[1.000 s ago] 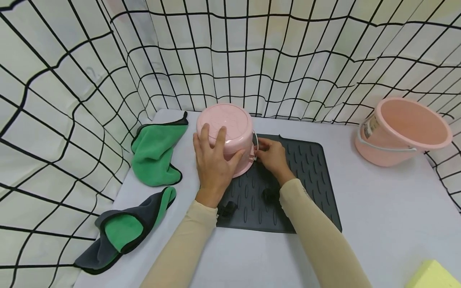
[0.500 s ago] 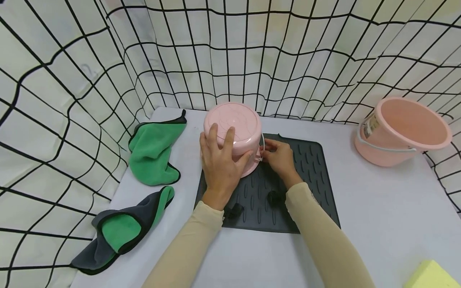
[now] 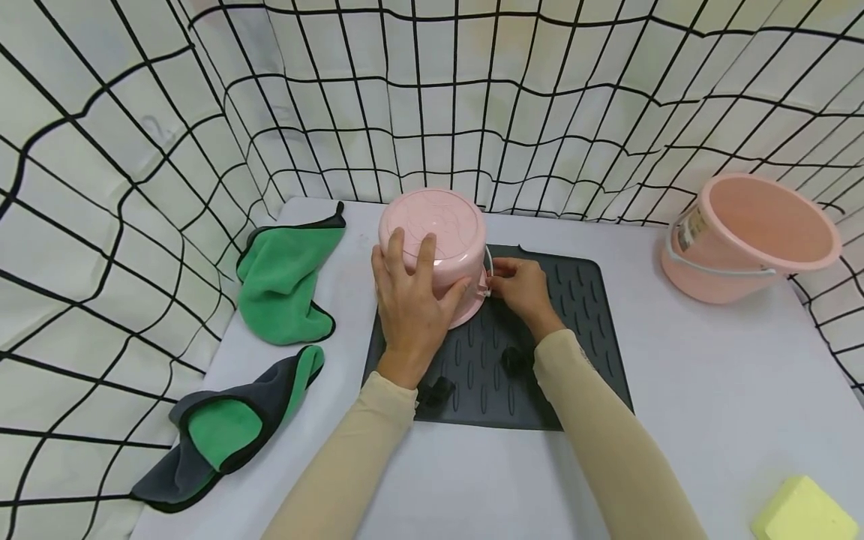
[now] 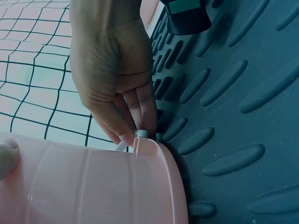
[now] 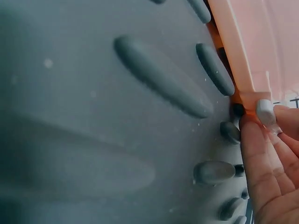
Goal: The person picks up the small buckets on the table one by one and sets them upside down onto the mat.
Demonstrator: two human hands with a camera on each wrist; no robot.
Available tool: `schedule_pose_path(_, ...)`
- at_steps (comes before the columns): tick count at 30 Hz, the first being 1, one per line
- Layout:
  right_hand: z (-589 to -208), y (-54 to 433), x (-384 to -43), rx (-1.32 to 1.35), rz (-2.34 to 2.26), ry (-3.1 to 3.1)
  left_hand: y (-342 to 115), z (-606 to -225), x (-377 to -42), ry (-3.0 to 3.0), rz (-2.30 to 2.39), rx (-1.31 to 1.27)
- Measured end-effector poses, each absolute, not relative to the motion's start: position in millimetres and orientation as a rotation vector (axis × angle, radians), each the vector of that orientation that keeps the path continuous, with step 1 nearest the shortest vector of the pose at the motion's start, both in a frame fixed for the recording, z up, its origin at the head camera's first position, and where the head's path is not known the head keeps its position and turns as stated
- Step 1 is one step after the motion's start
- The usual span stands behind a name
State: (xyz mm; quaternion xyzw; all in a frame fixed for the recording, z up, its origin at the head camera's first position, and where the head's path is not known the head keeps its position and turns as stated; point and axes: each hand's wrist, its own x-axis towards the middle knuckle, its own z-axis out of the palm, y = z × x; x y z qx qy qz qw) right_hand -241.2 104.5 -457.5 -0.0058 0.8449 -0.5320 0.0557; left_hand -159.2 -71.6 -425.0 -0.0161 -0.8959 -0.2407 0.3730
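Observation:
A pink bucket (image 3: 442, 214) stands upside down over the dark grey ridged mat (image 3: 587, 330), its base facing up. My left hand (image 3: 413, 319) grips it, fingers spread over the base edge and left side, thumb along the near side. Where the white handle (image 3: 490, 261) joins the rim, my right hand (image 3: 525, 291) pinches its end between thumb and fingers. The left wrist view shows this right hand (image 4: 117, 79) at the grey-white handle end (image 4: 141, 134). In the right wrist view the handle end (image 5: 265, 112) sits against the rim lug, thumb touching it.
A second pink bucket (image 3: 715, 277) stands upright at the right, by the black grid fence (image 3: 455, 135). Left of the mat lie a green cloth (image 3: 283, 285) and a grey-green cloth (image 3: 226, 431). A yellow block (image 3: 803, 510) is at the lower right.
The upside-down bucket and both hands have shifted a little to the right over the mat, mostly in the first half second. Both hands keep the same hold.

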Motion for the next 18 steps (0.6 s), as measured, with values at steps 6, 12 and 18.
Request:
schedule_pose_path(6,-458.9,106.9,-244.8,-0.03,-1.515,2.561,-70.3,-425.3,-158.7,-2.319,-0.631,-0.045)
schedule_pose_path(12,-459.4,109.8,-243.9,-0.037,-1.516,2.543,-68.1,-426.9,-157.4,-2.348,-0.652,-0.031)
schedule_pose_path(18,-458.5,108.0,-243.9,-0.074,-1.514,2.555,-67.9,-428.0,-156.7,-2.359,-0.662,-0.008)
